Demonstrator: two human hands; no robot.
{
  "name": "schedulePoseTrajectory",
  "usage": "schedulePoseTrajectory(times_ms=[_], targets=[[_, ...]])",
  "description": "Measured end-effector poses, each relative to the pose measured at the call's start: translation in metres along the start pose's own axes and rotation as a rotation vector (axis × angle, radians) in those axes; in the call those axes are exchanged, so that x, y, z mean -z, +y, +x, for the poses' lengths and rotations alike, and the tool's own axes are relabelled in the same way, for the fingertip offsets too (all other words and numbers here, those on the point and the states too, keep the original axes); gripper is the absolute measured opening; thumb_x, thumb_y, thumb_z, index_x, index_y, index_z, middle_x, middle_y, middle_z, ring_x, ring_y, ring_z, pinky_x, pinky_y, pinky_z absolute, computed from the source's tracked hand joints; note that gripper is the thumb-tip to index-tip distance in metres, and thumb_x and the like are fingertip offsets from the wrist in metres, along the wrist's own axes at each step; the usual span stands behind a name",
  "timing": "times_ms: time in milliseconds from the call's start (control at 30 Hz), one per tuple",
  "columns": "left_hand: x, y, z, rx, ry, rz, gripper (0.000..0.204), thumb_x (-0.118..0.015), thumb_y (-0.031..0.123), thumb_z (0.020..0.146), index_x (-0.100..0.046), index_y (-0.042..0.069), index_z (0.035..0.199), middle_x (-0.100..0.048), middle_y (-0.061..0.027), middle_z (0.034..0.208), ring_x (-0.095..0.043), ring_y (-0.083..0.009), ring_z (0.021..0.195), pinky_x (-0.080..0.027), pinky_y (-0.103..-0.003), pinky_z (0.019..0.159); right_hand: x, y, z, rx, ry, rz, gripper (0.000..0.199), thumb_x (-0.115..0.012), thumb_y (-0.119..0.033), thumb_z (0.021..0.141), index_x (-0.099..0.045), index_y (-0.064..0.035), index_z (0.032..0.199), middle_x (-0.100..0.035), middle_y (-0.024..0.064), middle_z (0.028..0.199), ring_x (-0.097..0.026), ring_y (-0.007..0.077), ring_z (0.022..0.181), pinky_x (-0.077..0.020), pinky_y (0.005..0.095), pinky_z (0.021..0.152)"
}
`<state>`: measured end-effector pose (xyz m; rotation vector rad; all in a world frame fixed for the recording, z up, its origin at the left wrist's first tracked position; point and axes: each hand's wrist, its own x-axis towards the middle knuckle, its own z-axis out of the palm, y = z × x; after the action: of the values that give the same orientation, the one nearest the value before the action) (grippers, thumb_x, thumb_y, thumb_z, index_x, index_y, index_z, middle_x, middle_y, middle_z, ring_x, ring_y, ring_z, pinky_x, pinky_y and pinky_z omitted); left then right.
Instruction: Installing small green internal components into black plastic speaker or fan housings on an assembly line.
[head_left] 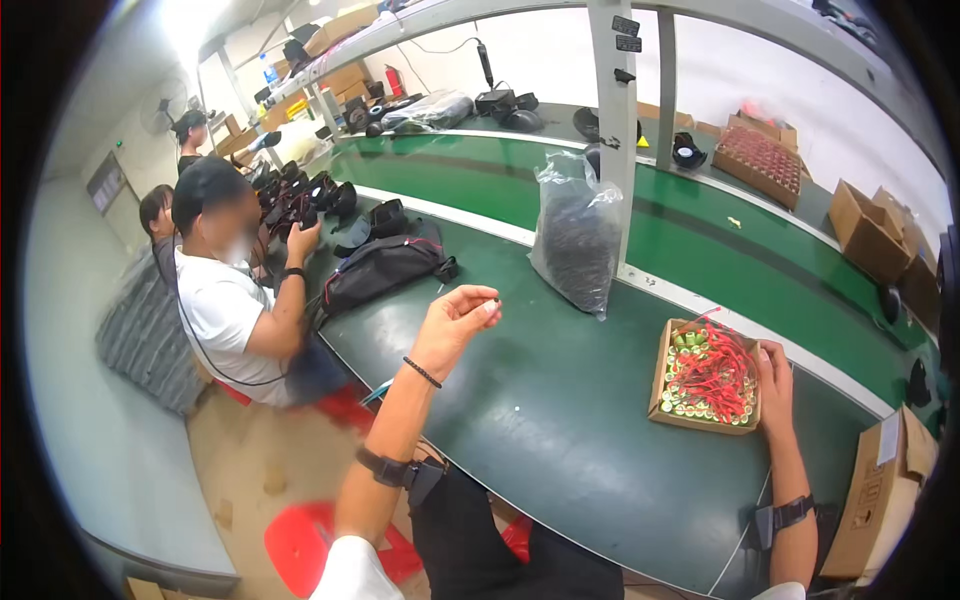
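– Biggest first: much of the foreground is filled by the dark green worktop (560,470). What is carried on it?
– Toward its left end, a black bag (385,272) is laid; by the far edge, a clear plastic bag (578,235) is seen, filled with dark contents.
– And the cardboard box (705,425)?
– Set on the right half, close to the far edge, its top open.
– To the hands, then!
– The right hand (777,390) is laid along the box's right wall, fingers loosely bent; whether the wall is gripped cannot be told. The left hand (458,322) is raised over the worktop, well apart from the box, thumb and forefinger drawn together in a pinch.
– Inside the box?
– Green-and-white cylinders (693,409) are packed upright, and red wires (715,372) are heaped across them.
– Smallest of all?
– A dark speck (497,299) is spotted at the left fingertips; whether it is held cannot be told.
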<state>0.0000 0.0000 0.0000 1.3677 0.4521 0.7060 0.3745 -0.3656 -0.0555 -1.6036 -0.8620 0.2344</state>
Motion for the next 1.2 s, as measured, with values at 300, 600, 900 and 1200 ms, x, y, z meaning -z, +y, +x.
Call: schedulePoseTrajectory(times_ms=[300,600,900,1200], targets=[[-0.001,-0.026,0.154,-0.009,0.178,0.008,0.035,-0.068,0.003,0.097,-0.062,-0.005,0.130,-0.069,-0.0147,0.119,-0.067,-0.0225,0.111,-0.059,-0.033,0.094,0.003,0.007,-0.003,0.014,0.029,-0.061,0.026,-0.052,-0.020,0.109,-0.059,0.0025,0.120,-0.064,0.0066,0.107,-0.058,0.0118,0.098,-0.0473,0.0281,0.090],[0.004,-0.107,0.151,-0.381,0.239,1.123,0.030,-0.058,0.003,0.093,-0.063,-0.001,0.123,-0.067,-0.0209,0.128,-0.066,-0.0367,0.116,-0.052,-0.044,0.102,0.006,0.003,-0.006,-0.003,0.046,-0.031,0.025,-0.052,-0.018,0.108,-0.059,0.0028,0.120,-0.065,0.0068,0.106,-0.058,0.0122,0.098,-0.0475,0.0285,0.090],[0.010,-0.097,0.140,-0.434,0.261,1.154,0.028,-0.056,0.010,0.093,-0.063,0.001,0.119,-0.068,-0.0226,0.119,-0.061,-0.0411,0.117,-0.047,-0.048,0.104,-0.003,0.009,0.000,0.064,0.050,-0.155,0.025,-0.051,-0.019,0.108,-0.059,0.0013,0.119,-0.064,0.0063,0.106,-0.057,0.0124,0.099,-0.0464,0.0290,0.091],[0.008,-0.101,0.139,-0.449,0.281,1.093,0.029,-0.054,0.009,0.093,-0.060,0.001,0.120,-0.065,-0.0244,0.121,-0.059,-0.0429,0.118,-0.048,-0.049,0.103,-0.001,0.017,0.003,0.058,0.021,-0.041,0.026,-0.047,-0.021,0.110,-0.059,0.0001,0.117,-0.061,0.0068,0.107,-0.055,0.0137,0.103,-0.0427,0.0289,0.097]])
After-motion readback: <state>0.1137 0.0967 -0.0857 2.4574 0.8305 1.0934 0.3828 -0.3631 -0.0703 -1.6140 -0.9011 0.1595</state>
